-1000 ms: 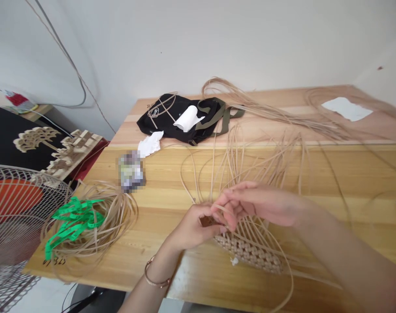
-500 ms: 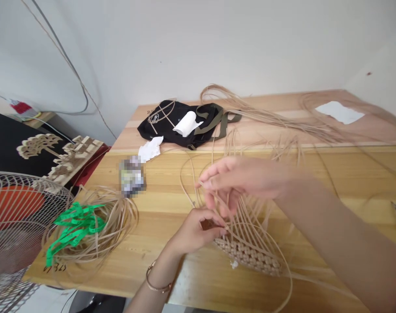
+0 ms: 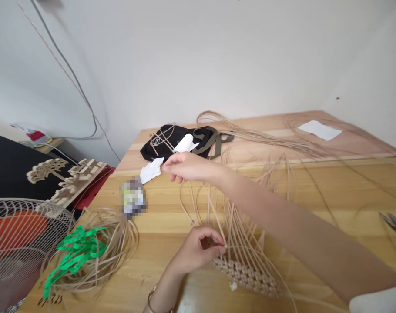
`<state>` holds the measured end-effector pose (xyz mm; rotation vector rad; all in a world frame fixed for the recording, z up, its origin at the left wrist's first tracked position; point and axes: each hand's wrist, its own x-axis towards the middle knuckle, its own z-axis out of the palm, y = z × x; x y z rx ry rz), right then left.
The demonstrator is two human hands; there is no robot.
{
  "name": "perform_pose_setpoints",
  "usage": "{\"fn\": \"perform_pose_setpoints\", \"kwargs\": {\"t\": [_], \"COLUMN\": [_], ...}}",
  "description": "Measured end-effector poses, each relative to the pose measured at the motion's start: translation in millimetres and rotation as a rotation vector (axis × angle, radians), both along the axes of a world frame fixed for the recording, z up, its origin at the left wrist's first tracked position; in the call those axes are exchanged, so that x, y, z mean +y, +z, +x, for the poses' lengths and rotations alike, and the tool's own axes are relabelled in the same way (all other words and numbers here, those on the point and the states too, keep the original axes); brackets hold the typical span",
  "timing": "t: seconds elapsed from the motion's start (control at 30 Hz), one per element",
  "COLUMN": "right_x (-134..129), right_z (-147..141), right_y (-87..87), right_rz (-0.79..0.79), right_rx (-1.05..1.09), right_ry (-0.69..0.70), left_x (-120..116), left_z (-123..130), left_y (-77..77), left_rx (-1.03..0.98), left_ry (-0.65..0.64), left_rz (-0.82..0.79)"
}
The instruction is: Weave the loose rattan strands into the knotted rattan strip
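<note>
A small piece of knotted rattan weaving [image 3: 250,274] lies on the wooden table, long loose strands [image 3: 239,224] fanning away from its far edge. At its left end my left hand [image 3: 201,248] is closed, thumb and forefinger pinching a rattan strand just above the knots. My right hand [image 3: 188,167] reaches across the strands toward the back left, its thumb and forefinger pressed together beside a torn white paper [image 3: 151,170]. What lies between those fingertips is too small to make out. My right forearm covers part of the strands.
A coil of rattan with green tape [image 3: 80,248] lies at left, by a fan [image 3: 18,243]. Behind are a blurred packet [image 3: 133,198], a black bag [image 3: 159,150] and long rattan lengths [image 3: 256,137]. Pliers [image 3: 395,226] lie at the right edge.
My right hand has moved away from the weaving toward the back left, its arm now stretched across the table. My left hand keeps its pinch at the weaving. The camera view has tilted up slightly.
</note>
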<state>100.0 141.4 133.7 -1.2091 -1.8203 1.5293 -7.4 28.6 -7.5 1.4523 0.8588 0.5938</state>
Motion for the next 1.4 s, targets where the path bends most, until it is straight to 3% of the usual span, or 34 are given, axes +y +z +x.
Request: {"fn": "perform_pose_setpoints", "kwargs": {"t": [0.17,0.23,0.3,0.37,0.47,0.57,0.73,0.83,1.13,1.4], "right_x": [-22.3,-44.1,-68.9,-93.9,-126.5,-146.7,-152.8,-152.5,-157.7,-155.6], "right_z": [-3.9,4.2,17.3,32.4,51.5,60.1,59.2,58.2,63.6,68.3], "right_y": [0.0,0.0,-5.0,-18.1,-48.8,-76.1,-93.3,-96.4,-100.8,-100.9], "right_rz": [0.015,0.041,0.102,0.122,0.063,0.015,-0.048,-0.089,-0.108,-0.266], "right_rx": [-0.217,-0.323,-0.468,-0.603,-0.666,-0.601,-0.416,-0.374,-0.334,-0.217], "right_ry": [0.227,0.202,0.068,-0.050,-0.068,-0.065,-0.246,-0.274,-0.176,-0.150], "left_x": [-1.3,-2.0,-2.2,-1.7,-0.7,-0.8,-3.7,-5.0,-5.3,-14.4], "left_z": [8.3,10.4,10.9,10.0,8.1,7.0,5.8,3.9,-0.4,-1.9], "left_y": [2.1,2.6,2.7,2.9,3.9,5.7,7.0,6.4,5.8,5.6], "left_rx": [0.016,0.001,-0.034,-0.070,-0.089,-0.082,-0.043,-0.009,0.052,0.069], "left_ry": [0.030,0.036,0.049,0.081,0.140,0.173,0.227,0.257,0.258,0.323], "left_rz": [-0.008,-0.020,-0.036,-0.044,-0.052,-0.053,-0.011,0.031,0.116,0.178]}}
